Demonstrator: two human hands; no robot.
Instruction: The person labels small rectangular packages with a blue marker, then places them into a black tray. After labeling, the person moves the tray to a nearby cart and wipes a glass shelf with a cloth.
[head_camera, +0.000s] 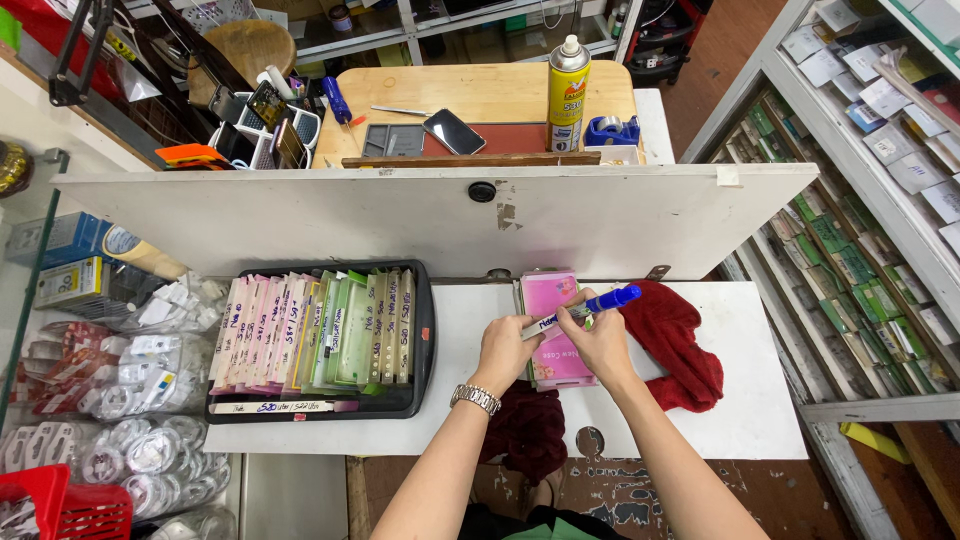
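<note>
While both forearms reach in from the bottom edge, the left hand, a metal watch on its wrist, is curled closed around the grey barrel end of a blue marker. The right hand grips the same marker nearer its middle, fingers wrapped tight; the blue cap end sticks out up and to the right past the knuckles. Marker lies tilted, both hands touching it and each other.

Directly under the hands: a pink phone-case pack, flat on the white counter, partly covered by both hands. Just right of the right hand, a red cloth is bunched on the counter, touching or nearly touching the pack's right edge; cannot tell which. Below the left hand, a dark red cloth hangs off the counter's near edge.

Left of the left hand, close but apart, a black tray holds a row of upright pink and green case packs with handwritten labels. Further left, bags of white cables.

Beyond the hands, a raised white panel with a black knob. Past it, a wooden table with a yellow spray can, a black phone and a blue tape dispenser. Far right of the right hand, shelves of packets.
</note>
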